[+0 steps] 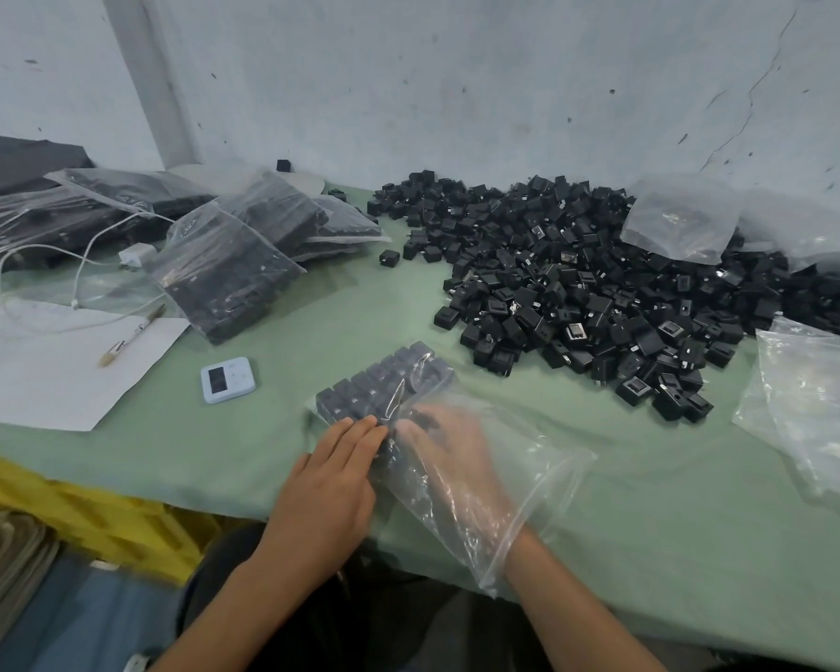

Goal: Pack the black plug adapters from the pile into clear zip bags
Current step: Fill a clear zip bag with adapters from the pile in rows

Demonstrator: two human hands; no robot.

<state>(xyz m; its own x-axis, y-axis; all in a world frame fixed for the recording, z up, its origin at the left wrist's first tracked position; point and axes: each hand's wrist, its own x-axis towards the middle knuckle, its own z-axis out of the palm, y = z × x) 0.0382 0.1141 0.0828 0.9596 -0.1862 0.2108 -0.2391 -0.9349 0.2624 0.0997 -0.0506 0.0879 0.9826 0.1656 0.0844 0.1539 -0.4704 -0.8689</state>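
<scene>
Head view shows the left hand [331, 472] lying flat, fingers straight, pressing on the outside of a clear zip bag [515, 482] at its left edge. The right hand [447, 458] is thrust inside that bag up to the wrist. Seen through blurred plastic, it cannot be told whether it holds anything. Just beyond both sets of fingertips, rows of adapters [379, 385] sit packed at the bag's far end, so this bag looks partly filled. Farther out and to the right of the hands, the loose pile [578, 283] is large, so most of the work appears left to do. Out to the left of the hands lie several filled bags [224, 269], and to the right empty bags [806, 405] wait. A small timer [227, 379] sits just left of the bag being filled. Its display is too small to read, and no brand or label is legible anywhere.
</scene>
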